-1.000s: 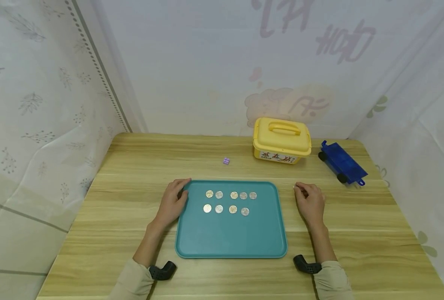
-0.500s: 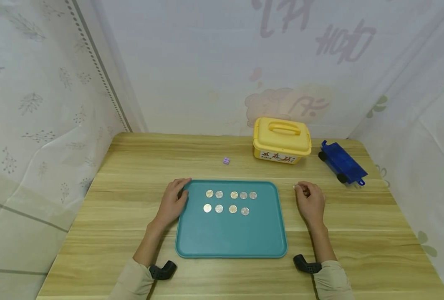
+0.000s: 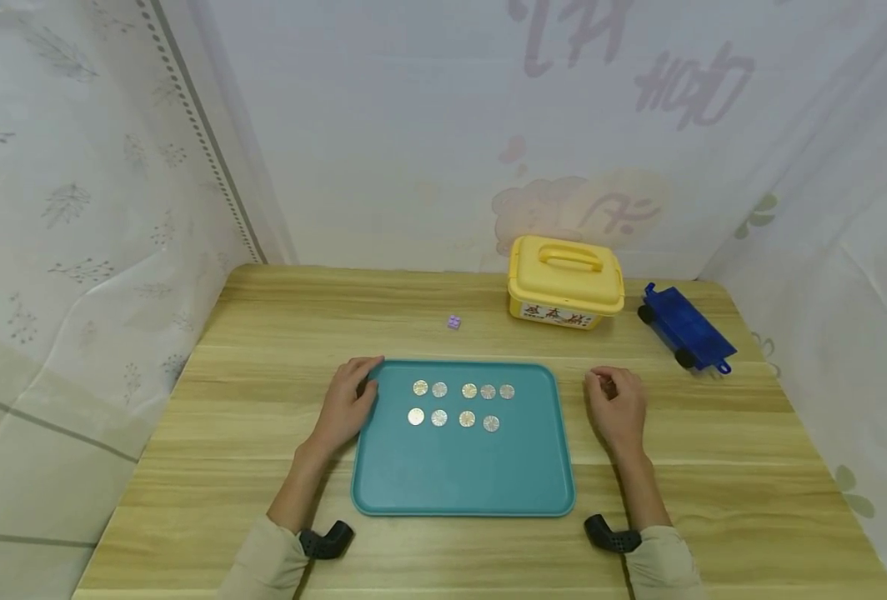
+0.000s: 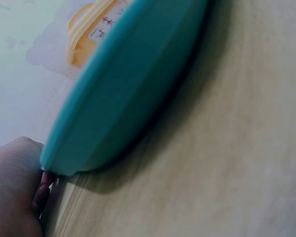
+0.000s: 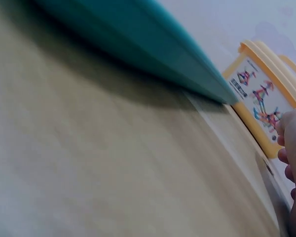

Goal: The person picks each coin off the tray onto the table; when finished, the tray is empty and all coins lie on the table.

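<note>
My left hand [image 3: 343, 404] lies along the left side of a teal tray [image 3: 462, 483], touching its upper left corner and rim. In the left wrist view that hand [image 4: 15, 182] sits at the tray's edge. Several round coins, silver and gold, including a gold coin [image 3: 467, 419] and a silver coin [image 3: 492, 423], lie in two rows on the tray. To the right of the tray, my right hand [image 3: 618, 408] rests low over the table with its fingers curled. Its fingertips are hidden from the head view, and I cannot tell whether they hold a coin.
A yellow lidded box [image 3: 566, 279] with a handle stands at the back right. Beside it is a blue wheeled toy trailer [image 3: 688, 327]. A small purple toy brick [image 3: 454, 322] lies behind the tray on the wooden table [image 3: 301, 321].
The coin that showed at my right fingertips half a second ago is out of sight. My right hand has shifted slightly left; the left hand keeps its place at the tray.
</note>
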{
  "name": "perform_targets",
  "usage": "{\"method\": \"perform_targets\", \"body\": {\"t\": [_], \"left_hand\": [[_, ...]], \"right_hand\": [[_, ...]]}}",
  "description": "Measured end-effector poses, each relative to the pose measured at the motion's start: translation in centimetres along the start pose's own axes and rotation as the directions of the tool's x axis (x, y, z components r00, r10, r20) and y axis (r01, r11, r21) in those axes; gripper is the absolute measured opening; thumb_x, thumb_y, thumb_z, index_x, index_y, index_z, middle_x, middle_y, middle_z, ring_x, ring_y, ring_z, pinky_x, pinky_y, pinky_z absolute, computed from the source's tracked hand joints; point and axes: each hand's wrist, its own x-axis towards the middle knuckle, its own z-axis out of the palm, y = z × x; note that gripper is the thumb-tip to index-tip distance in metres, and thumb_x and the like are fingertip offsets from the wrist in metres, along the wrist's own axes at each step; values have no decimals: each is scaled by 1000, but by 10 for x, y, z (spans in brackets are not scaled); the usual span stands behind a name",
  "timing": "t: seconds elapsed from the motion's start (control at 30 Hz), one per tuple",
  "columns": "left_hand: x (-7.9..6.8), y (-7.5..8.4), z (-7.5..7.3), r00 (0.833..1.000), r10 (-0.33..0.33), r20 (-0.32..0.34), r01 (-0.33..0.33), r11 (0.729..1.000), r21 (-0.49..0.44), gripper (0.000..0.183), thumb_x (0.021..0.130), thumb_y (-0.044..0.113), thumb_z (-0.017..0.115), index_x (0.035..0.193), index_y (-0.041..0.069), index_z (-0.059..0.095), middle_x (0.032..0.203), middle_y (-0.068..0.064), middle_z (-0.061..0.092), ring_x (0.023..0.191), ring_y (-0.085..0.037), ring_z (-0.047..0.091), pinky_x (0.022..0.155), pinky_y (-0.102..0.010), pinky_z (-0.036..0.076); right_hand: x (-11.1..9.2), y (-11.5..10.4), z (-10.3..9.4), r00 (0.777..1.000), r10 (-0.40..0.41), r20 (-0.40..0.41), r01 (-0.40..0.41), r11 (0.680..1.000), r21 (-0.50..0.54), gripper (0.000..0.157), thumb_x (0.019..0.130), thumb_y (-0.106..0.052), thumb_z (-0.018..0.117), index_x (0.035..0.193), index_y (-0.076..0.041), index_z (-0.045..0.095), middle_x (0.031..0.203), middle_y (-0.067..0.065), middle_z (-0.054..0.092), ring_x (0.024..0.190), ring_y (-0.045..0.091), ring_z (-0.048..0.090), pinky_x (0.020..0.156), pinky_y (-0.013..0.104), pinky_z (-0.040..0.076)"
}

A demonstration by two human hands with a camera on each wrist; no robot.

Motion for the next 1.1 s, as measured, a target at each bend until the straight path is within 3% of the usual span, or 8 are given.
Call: {"method": "perform_targets", "body": {"t": [0.37, 0.67, 0.77, 0.93, 1.1], "left_hand": [[0, 2, 1, 1000, 21, -13, -21, 1000, 0, 40, 96, 0, 56, 136, 1, 60, 129, -15, 62, 117, -32, 53, 99, -49, 42], [0, 2, 1, 999, 27, -24, -27, 1000, 5, 41, 95, -1, 56, 135, 2, 60, 129, -16, 62, 116, -32, 54, 98, -48, 42], [0, 2, 0, 1000, 8, -9, -8, 1000, 1, 40, 96, 1, 54, 137, 3, 59, 130, -15, 61, 118, -31, 52, 101, -49, 41], [-1, 3, 0, 1000, 0, -6, 0, 1000, -1, 41, 96, 0, 55, 137, 3, 59, 131, -15, 61, 119, -33, 53, 101, -51, 41], [-2, 4, 0, 1000, 0, -4, 0, 1000, 0, 41, 96, 0, 55, 137, 2, 59, 131, -16, 61, 120, -33, 52, 102, -51, 41]], "right_hand": [[-11, -24, 17, 981, -174, 86, 164, 980, 116, 9, 83, -1, 75, 92, 1, 73, 82, 13, 69, 77, 26, 55, 79, 28, 34], [-22, -50, 35, 937, -253, 241, 232, 966, 110, 16, 80, -7, 80, 95, -4, 73, 87, 9, 69, 88, 25, 55, 84, 40, 37], [-26, -58, 39, 906, -319, 279, 306, 948, 93, 17, 79, -11, 81, 94, -6, 74, 88, 6, 69, 88, 24, 55, 83, 43, 38], [-34, -71, 41, 820, -421, 387, 436, 898, 53, 22, 78, -24, 82, 96, -12, 75, 93, 2, 71, 93, 22, 57, 82, 44, 41], [-41, -77, 45, 756, -438, 486, 471, 880, 62, 23, 80, -31, 80, 98, -18, 76, 99, -2, 70, 97, 18, 56, 86, 42, 42]]}}
